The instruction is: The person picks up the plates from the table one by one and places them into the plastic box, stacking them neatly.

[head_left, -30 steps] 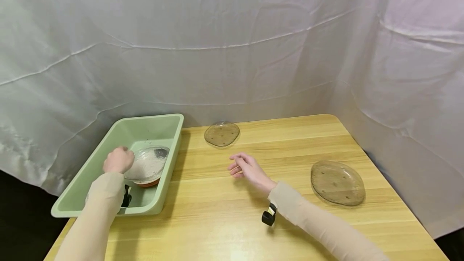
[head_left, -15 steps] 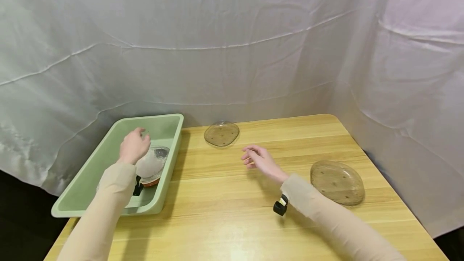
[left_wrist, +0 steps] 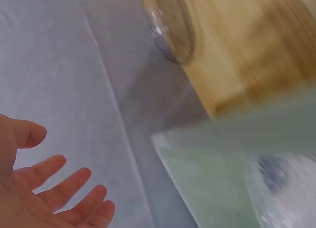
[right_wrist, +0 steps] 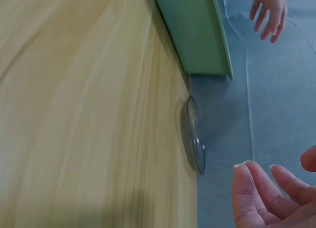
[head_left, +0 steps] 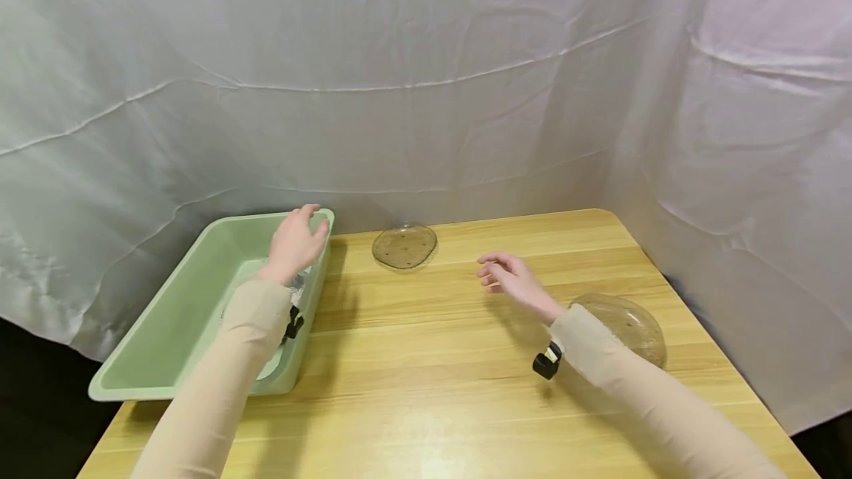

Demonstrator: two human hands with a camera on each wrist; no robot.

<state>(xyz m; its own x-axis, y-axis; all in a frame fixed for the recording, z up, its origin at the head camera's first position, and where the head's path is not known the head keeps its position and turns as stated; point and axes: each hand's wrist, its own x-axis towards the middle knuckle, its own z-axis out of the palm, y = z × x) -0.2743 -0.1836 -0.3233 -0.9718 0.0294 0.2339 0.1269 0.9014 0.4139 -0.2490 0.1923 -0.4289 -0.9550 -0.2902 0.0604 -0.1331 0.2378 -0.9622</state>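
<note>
My left hand (head_left: 296,245) is over the far right part of a green plastic bin (head_left: 149,327), its fingers loosely spread and holding nothing. In the bin lies a clear glass dish (left_wrist: 298,198) with a dark patch, mostly hidden by my left arm in the head view. Raised above the table's middle, my right hand (head_left: 514,283) has relaxed fingers and nothing in them. Between the hands, at the table's back edge, sits a see-through smoky glass plate (head_left: 404,246). A larger similar plate (head_left: 635,324) lies at the right, partly covered by my right sleeve.
The bin stands at the left of the wooden table (head_left: 426,375), with high sloped walls. A grey cloth curtain (head_left: 399,94) hangs close behind the table and along its right side. Black straps with small devices are on both wrists.
My left hand has risen from inside the bin and moved right and away towards its far right corner. My right hand has drifted right and slightly farther back. Both plates stay put.
</note>
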